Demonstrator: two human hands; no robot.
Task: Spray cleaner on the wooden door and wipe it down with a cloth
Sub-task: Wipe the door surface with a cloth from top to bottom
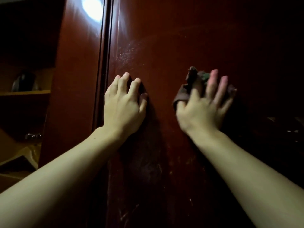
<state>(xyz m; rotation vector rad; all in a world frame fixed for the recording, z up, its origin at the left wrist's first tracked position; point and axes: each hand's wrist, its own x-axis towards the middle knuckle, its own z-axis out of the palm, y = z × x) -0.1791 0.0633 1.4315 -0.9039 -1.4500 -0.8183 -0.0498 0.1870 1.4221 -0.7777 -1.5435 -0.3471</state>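
The dark red wooden door [172, 38] fills the middle and right of the view. A patch of fine spray droplets [126, 51] speckles it above my left hand. My left hand [125, 104] rests on the door with arched fingers, fingertips touching the wood, holding nothing. My right hand [204, 102] presses a dark brown cloth [184, 92] flat against the door; the cloth is bunched over my thumb and forefinger, and the other fingers are spread across it. That hand is motion-blurred. No spray bottle is in view.
A vertical groove [105, 63] runs along the door's left side, with a bright light reflection [93, 10] near the top. To the left is a dim shelf unit [24, 92] with a dark object on one shelf. Scratches mark the door's lower part.
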